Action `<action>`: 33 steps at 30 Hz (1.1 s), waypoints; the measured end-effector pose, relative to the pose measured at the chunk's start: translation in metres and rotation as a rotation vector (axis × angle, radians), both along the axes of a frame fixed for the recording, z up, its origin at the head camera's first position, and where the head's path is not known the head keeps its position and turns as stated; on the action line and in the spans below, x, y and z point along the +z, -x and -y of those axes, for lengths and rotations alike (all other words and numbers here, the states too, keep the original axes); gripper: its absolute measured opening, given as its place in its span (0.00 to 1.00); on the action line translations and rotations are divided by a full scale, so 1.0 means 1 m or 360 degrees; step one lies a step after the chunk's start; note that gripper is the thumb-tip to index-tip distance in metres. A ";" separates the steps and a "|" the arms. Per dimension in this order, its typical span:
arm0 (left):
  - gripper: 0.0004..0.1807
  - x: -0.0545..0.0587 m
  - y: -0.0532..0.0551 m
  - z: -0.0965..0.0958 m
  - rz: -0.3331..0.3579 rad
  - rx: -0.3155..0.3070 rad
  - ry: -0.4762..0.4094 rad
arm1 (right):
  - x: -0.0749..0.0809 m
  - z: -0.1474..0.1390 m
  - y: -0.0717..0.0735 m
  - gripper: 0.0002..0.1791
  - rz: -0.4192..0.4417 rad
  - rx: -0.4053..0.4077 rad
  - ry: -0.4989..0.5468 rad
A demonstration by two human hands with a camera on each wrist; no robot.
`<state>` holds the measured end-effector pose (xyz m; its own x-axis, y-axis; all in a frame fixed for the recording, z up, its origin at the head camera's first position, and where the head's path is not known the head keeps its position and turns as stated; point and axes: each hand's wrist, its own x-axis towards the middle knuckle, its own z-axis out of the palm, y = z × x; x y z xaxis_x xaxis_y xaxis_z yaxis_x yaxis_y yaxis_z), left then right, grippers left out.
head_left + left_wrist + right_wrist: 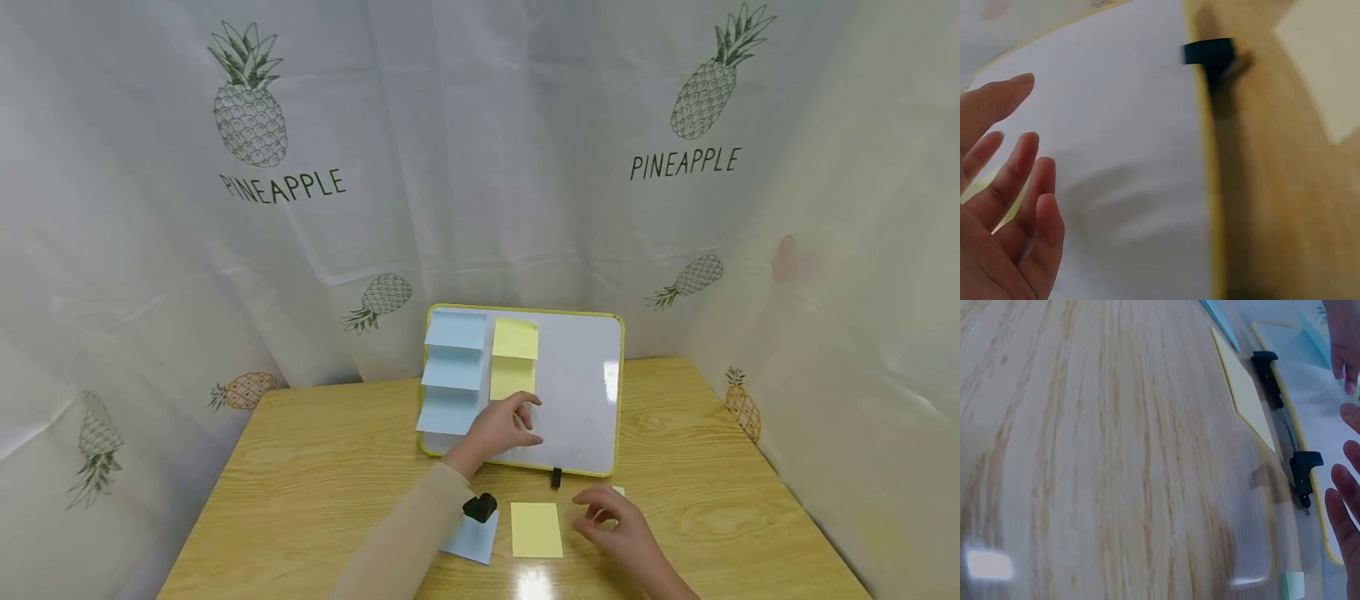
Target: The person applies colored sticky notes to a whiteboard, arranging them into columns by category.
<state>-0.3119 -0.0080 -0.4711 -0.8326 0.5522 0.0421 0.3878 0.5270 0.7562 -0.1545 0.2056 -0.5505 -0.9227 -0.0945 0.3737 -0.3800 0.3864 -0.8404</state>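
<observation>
My left hand (pixel 504 427) is over the lower part of a yellow-rimmed whiteboard (pixel 576 375), thumb and fingers apart with nothing between them. Its fingers hang loosely bent in the left wrist view. Three blue sticky notes (pixel 452 369) run down the board's left side, and yellow sticky notes (pixel 514 339) form a column beside them, its lower end close to my left hand. Over the table, my right hand (pixel 615 525) is held with relaxed, bent fingers and no object in them. A yellow sticky-note pad (pixel 536 530) lies just left of it.
A blue sticky-note pad (pixel 474 537) lies partly behind my left sleeve. Behind my right hand, a pale green pad (pixel 1294 585) shows. Black supports (pixel 1304 472) hold the board's lower edge. A pineapple-print curtain (pixel 487 167) surrounds the wooden table (pixel 322 467).
</observation>
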 end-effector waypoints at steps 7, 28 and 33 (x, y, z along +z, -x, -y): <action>0.29 -0.028 -0.029 0.015 0.0023 0.0002 -0.0015 | -0.005 0.001 0.001 0.14 -0.0085 0.0039 -0.0065; 0.21 -0.091 -0.098 0.046 0.0121 0.0122 -0.0090 | -0.029 0.011 0.018 0.22 -0.0364 0.0437 -0.0474; 0.21 -0.096 -0.102 0.047 -0.0020 0.0086 0.0090 | -0.031 0.012 0.023 0.23 -0.0402 0.0421 -0.0642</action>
<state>-0.2102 -0.0546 -0.5673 -0.8609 0.5083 0.0226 0.3669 0.5893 0.7198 -0.1772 0.1932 -0.5814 -0.7343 -0.4931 0.4665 -0.6788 0.5234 -0.5151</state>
